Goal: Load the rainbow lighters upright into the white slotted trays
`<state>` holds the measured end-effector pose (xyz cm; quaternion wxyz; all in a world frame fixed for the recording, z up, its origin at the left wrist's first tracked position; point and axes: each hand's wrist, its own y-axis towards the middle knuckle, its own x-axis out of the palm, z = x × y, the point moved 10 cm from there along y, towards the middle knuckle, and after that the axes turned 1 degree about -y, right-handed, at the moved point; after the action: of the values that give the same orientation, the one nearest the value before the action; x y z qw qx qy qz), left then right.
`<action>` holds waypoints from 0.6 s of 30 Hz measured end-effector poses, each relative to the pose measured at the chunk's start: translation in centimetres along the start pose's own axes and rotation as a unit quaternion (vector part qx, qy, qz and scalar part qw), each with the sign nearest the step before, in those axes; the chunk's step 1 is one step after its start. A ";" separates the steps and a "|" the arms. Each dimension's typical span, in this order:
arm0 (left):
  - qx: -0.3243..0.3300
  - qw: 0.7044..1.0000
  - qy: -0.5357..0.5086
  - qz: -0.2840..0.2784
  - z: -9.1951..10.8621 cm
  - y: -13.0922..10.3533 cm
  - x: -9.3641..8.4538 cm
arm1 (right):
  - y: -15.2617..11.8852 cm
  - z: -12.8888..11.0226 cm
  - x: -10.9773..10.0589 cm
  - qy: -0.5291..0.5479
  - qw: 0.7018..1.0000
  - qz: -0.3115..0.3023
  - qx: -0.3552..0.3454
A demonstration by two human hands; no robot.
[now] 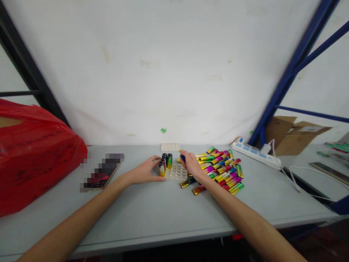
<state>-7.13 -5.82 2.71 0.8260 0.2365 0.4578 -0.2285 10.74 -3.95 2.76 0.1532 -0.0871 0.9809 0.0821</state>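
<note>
Grey tabletop [152, 214], items L to R:
- Red plastic bag [38, 156]: bulky, well L of L hand [145, 171]
- Flat item [105, 173], phone-like: just L of L hand, mostly pixelated, detail n/a
- L hand: thumb & fingers spread wide apart, curved round L side of upright cyls; can't tell if fingertips touch them
- Upright cyls [161, 169], a few: shiny, multicol., dk tops; btwn L thumb & fingers, grouped at L end of tray
- Rear tray [170, 147]: sm., off-white, beyond both hands, near white wall [174, 72]
- Tray [177, 174]: off-white w/ rows of round holes; btwn the hands
- Blue piece [183, 158]: sm., dk, pinched in R hand, part hidden
- R hand [192, 164]: fingers closed in on blue piece, at R end of tray
- Loose cyls [226, 169], many: metallic gold, red, green, purple etc., lying flat, R of R hand, some partly under R forearm
- Power strip [255, 155]: white w/ cables, farther R of R hand
- Cardboard box [297, 138]: flaps up, far R of R hand, behind blue rack post [289, 72]
</note>
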 end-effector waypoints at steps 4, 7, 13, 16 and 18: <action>0.000 1.000 0.004 -0.003 0.1 0.0 0.0 | 0.0 0.0 0.0 0.000 1.000 -0.003 -0.002; 0.006 1.000 0.006 -0.007 0.3 0.0 0.1 | 0.0 0.4 0.4 0.009 1.000 -0.023 0.009; 0.013 1.000 -0.006 0.003 0.5 0.0 -0.1 | -0.8 -1.5 1.3 -0.034 0.993 -0.083 -0.083; 0.019 1.000 -0.009 0.004 0.6 -0.1 -0.1 | -2.0 -4.1 1.3 -0.186 0.959 -0.073 -0.203; 0.023 1.000 -0.010 0.001 0.7 -0.1 0.0 | -2.9 -5.3 1.6 -0.268 0.924 -0.070 -0.265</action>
<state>-6.73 -6.27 3.04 0.8252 0.2535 0.4437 -0.2406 8.30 -7.94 6.82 0.3875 -0.1679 0.8369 0.3482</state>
